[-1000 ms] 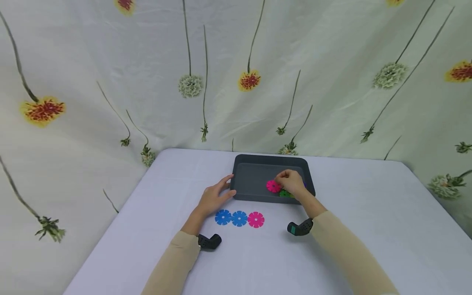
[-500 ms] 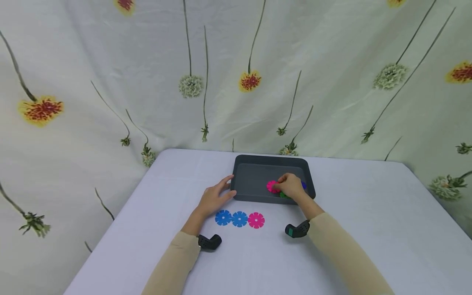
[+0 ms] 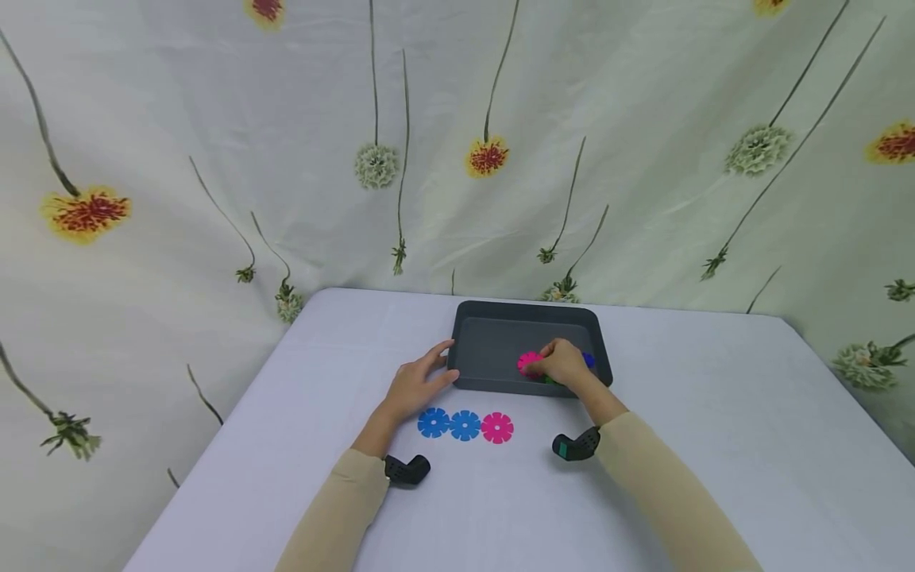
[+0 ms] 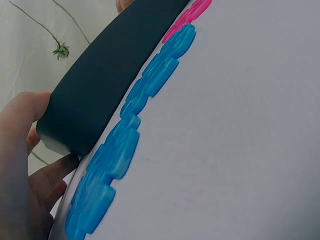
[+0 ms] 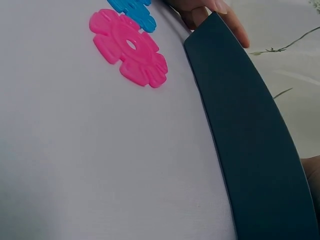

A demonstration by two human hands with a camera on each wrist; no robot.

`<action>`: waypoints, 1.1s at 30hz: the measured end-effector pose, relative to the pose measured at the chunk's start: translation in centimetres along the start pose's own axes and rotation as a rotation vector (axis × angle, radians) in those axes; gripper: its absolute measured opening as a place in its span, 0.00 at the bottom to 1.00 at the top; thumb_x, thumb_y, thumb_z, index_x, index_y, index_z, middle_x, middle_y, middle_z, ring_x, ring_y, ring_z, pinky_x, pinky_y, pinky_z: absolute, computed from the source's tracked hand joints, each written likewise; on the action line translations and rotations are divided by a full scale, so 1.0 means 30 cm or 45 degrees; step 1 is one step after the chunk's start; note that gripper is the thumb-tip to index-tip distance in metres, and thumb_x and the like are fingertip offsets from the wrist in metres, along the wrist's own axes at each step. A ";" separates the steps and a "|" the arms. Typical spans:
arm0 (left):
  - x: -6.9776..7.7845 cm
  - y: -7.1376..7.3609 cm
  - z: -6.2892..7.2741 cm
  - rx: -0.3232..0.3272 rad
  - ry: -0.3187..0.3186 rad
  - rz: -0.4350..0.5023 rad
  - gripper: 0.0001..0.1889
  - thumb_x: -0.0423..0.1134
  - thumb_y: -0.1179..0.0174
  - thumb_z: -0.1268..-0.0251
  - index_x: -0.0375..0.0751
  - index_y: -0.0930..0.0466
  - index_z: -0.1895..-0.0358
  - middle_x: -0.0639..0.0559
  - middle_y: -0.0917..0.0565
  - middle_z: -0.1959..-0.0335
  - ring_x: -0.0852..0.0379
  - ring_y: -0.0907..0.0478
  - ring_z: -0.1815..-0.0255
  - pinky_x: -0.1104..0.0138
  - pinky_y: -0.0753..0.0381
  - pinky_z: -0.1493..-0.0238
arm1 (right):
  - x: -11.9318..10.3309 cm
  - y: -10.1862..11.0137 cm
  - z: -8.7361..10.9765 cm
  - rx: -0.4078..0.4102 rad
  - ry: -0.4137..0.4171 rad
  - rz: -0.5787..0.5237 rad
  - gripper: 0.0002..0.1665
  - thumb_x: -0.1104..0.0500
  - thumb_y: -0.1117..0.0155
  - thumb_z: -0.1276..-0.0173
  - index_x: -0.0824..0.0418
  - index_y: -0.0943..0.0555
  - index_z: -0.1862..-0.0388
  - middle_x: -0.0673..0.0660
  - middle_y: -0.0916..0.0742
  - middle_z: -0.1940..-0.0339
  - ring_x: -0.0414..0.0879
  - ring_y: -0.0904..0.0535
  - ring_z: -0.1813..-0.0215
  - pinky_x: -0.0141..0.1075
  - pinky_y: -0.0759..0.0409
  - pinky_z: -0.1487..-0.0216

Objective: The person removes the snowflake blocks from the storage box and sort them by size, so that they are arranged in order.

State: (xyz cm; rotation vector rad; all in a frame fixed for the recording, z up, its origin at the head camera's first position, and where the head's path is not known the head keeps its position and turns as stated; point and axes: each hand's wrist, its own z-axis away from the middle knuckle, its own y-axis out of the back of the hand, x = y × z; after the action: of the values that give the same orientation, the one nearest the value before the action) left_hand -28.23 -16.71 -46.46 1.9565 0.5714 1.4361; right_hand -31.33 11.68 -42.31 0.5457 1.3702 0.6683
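A dark grey tray (image 3: 493, 314) stands at the back of the table. My left hand (image 3: 415, 385) rests against its left side, thumb by the near corner and fingers spread along the wall; the left wrist view shows the fingers (image 4: 55, 172) touching the tray's end. My right hand (image 3: 566, 364) reaches into the tray's right half, with the thumb lying over a pink flower-shaped disc (image 3: 524, 361). Whether it pinches this disc cannot be told. A green disc (image 3: 550, 380) is mostly hidden under that hand. A dark blue disc (image 3: 588, 360) lies at its right.
In front of the tray, two blue flower-shaped discs (image 3: 433, 423) and a pink disc (image 3: 496, 427) lie in a row on the white tablecloth (image 3: 679, 397), side by side. Each wrist wears a black camera (image 3: 407, 470). A floral curtain (image 3: 643, 159) hangs behind the table.
My right hand has moved slightly left and down, and its thumb now lies over the pink disc in the tray. Less of the green disc shows. My left hand has stayed at the tray.
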 end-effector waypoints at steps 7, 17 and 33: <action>-0.001 -0.002 0.002 0.006 0.012 -0.006 0.34 0.61 0.46 0.33 0.59 0.39 0.25 0.45 0.24 0.36 0.39 0.36 0.30 0.36 0.49 0.32 | 0.008 -0.004 0.003 0.024 0.094 -0.052 0.24 0.55 0.24 0.43 0.63 0.31 0.64 0.57 0.25 0.70 0.49 0.29 0.66 0.37 0.31 0.67; -0.003 -0.001 0.002 -0.005 0.007 -0.005 0.34 0.60 0.47 0.32 0.59 0.40 0.25 0.45 0.24 0.36 0.40 0.36 0.29 0.37 0.49 0.32 | 0.014 -0.001 0.004 0.047 0.136 -0.199 0.19 0.58 0.29 0.38 0.65 0.31 0.62 0.56 0.22 0.74 0.44 0.28 0.73 0.34 0.31 0.74; 0.002 -0.002 0.000 0.003 0.015 -0.016 0.34 0.61 0.46 0.33 0.60 0.39 0.26 0.45 0.24 0.36 0.39 0.36 0.30 0.36 0.48 0.33 | 0.026 0.014 0.010 0.112 0.254 -0.494 0.19 0.58 0.30 0.36 0.64 0.31 0.58 0.52 0.20 0.81 0.38 0.29 0.81 0.31 0.32 0.78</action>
State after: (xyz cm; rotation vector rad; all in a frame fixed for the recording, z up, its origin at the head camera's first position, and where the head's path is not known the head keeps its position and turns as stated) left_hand -28.22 -16.63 -46.47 1.9440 0.5903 1.4406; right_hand -31.02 12.53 -42.52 0.2730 1.6431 0.3531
